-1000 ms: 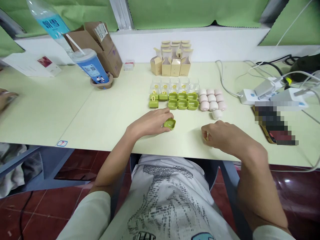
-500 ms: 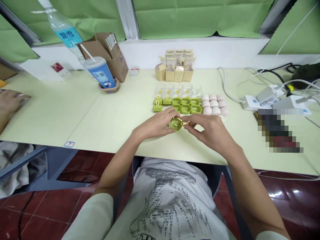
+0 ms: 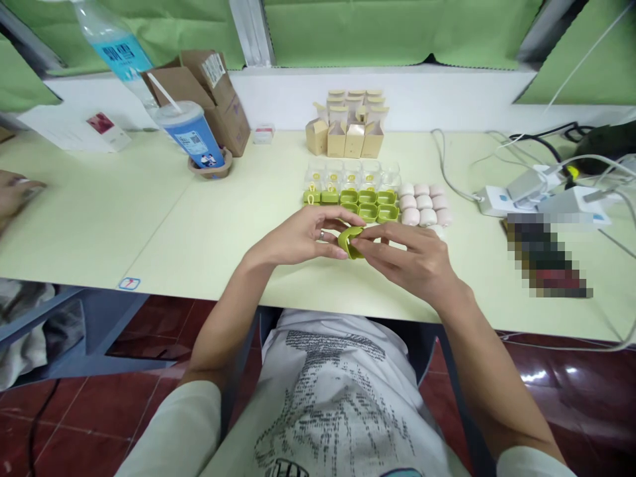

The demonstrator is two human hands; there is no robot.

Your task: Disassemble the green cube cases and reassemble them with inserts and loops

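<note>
Both my hands meet above the table's front part around a small green plastic cup (image 3: 346, 244), tilted with its opening toward the right. My left hand (image 3: 308, 235), a ring on one finger, curls its thumb and fingers about the cup's left side. The fingertips of my right hand (image 3: 412, 255) pinch the cup's right rim and partly cover its opening. The pale yellow loop is hidden now. Just behind are several open green cups (image 3: 368, 212) in rows, and green pieces with yellow loops (image 3: 312, 197) at their left end.
Clear plastic covers (image 3: 352, 173) and small cardboard boxes (image 3: 346, 136) stand behind the cups. Pink and white rounded pieces (image 3: 426, 202) lie to the right, near power strips (image 3: 501, 202) with cables. A blue drink cup (image 3: 193, 139) stands left. Another person's hand (image 3: 17, 192) rests far left.
The green cup has turned from facing up to tilting right. My right fingers have moved from the yellow loop onto the cup's rim. My left fingers have spread wider around it.
</note>
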